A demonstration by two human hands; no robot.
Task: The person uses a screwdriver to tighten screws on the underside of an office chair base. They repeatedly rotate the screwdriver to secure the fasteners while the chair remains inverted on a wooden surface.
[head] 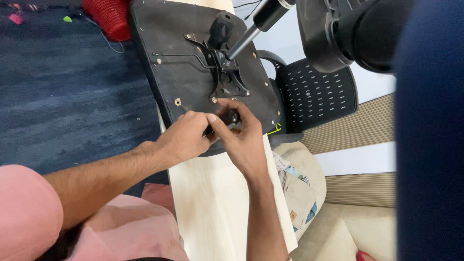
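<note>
The left hand [186, 137] and right hand [244, 137] meet over a small black cylindrical knob [231, 117] at the near edge of the upturned black office chair seat [181, 72]. Fingers of both curl closed around it, the thumbs pinching, likely steadying it against the seat pan. The seat lies underside-up on the pale wooden bench [217, 203], which exposes its black metal mounting plate [227, 79] and the grey gas-lift cylinder [249, 36] rising far-right. A black mesh backrest [316, 94] lies to the right.
</note>
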